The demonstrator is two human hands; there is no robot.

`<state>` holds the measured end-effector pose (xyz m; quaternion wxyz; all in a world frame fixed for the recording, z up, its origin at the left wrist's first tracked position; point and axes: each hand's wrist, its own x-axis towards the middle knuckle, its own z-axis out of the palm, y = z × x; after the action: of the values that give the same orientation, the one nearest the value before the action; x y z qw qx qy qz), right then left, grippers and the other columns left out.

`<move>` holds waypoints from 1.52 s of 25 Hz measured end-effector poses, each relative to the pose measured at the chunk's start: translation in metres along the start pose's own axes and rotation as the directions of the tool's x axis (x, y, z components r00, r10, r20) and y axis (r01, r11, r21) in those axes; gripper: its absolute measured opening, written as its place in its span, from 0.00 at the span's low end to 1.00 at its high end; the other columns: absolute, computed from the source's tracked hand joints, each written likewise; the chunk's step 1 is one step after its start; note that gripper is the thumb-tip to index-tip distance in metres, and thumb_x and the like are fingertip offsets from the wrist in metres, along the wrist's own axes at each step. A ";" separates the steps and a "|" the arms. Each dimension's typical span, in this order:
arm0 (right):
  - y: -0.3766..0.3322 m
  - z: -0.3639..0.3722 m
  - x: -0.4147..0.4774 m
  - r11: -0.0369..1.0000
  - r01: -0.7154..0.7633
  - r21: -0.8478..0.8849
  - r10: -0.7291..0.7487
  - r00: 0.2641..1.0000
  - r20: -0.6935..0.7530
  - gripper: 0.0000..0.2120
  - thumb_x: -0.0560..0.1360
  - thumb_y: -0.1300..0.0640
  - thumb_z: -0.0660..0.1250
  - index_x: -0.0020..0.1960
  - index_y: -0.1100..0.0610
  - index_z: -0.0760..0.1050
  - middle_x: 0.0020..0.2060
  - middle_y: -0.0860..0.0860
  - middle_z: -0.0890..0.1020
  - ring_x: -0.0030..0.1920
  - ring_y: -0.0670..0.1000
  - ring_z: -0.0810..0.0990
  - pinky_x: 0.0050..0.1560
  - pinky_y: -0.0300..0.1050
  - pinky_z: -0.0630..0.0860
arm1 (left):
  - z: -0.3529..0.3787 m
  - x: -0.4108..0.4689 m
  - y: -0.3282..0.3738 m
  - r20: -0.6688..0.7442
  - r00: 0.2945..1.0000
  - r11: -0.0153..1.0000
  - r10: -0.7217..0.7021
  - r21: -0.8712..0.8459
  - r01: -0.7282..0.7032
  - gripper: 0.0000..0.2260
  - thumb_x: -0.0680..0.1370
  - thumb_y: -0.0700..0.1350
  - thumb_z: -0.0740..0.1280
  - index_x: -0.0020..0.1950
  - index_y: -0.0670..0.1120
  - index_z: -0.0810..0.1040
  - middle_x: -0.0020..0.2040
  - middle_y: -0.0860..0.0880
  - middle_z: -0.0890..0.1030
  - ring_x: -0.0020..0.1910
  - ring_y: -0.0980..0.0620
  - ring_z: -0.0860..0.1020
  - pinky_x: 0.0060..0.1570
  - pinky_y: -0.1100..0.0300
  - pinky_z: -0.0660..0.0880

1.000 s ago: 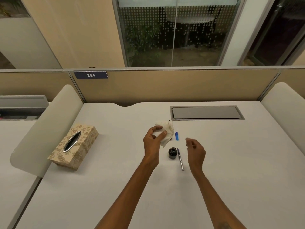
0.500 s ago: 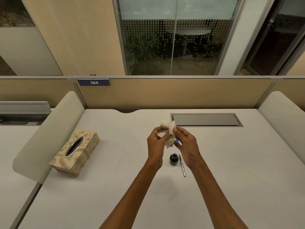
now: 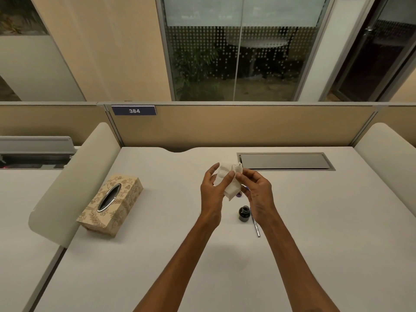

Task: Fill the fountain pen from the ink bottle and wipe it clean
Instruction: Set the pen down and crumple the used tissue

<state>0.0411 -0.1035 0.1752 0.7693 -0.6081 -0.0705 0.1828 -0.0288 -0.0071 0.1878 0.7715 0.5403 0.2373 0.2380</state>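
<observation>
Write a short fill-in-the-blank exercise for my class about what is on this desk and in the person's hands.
1. Both hands, the left hand and the right hand, hold a white ____.
2. The ink bottle stands on the desk without its ____.
3. The patterned tissue box lies to the ____ of the hands.

Missing words: tissue; cap; left

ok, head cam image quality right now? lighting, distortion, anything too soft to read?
Head view: warm, dim, even light; soft arm shadow on the desk. Wide-angle bend shows in the leaning window frames and curved partition. Label 384 reads sharp. Both hands, left and right, pinch the tissue, slightly soft. Whatever it wraps is hidden. Ink bottle small but clear.
</observation>
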 end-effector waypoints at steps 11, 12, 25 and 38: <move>0.008 0.017 -0.027 1.000 -0.017 0.015 0.015 0.988 0.151 0.11 0.76 0.65 0.68 0.58 0.61 0.79 0.52 0.56 0.84 0.53 0.54 0.83 0.49 0.44 0.80 | -0.044 -0.014 -0.001 0.079 0.993 0.994 -0.089 0.066 0.084 0.09 0.78 0.45 0.71 0.57 0.49 0.81 0.51 0.48 0.84 0.51 0.49 0.83 0.51 0.58 0.82; 0.006 0.016 -0.029 1.000 -0.017 0.000 0.017 0.984 0.176 0.12 0.76 0.66 0.67 0.59 0.61 0.78 0.52 0.56 0.84 0.52 0.54 0.83 0.48 0.43 0.80 | -0.047 -0.017 0.001 0.073 0.992 0.992 -0.101 0.079 0.095 0.12 0.78 0.44 0.70 0.61 0.46 0.80 0.54 0.46 0.84 0.54 0.46 0.82 0.54 0.55 0.81; -0.006 -0.024 -0.086 0.960 0.235 -0.154 -0.162 0.909 0.383 0.10 0.78 0.71 0.62 0.53 0.67 0.82 0.51 0.59 0.83 0.51 0.56 0.83 0.51 0.46 0.82 | -0.036 -0.111 0.014 -0.067 0.977 0.967 -0.204 -0.171 0.190 0.17 0.80 0.45 0.60 0.62 0.37 0.80 0.61 0.40 0.82 0.52 0.45 0.82 0.45 0.58 0.81; -0.005 -0.029 -0.119 0.994 0.087 -0.070 -0.017 0.735 0.678 0.10 0.78 0.64 0.66 0.56 0.65 0.81 0.55 0.59 0.83 0.57 0.59 0.82 0.62 0.53 0.77 | -0.056 -0.184 0.012 -0.183 0.977 0.988 0.111 0.127 -0.089 0.13 0.77 0.34 0.69 0.60 0.44 0.83 0.58 0.46 0.84 0.58 0.46 0.81 0.53 0.56 0.80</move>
<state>-0.0577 -0.1744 0.1864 0.6654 -0.5347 -0.3708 0.3659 -0.2074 -0.0773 0.2017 0.6990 0.5711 0.2959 0.3126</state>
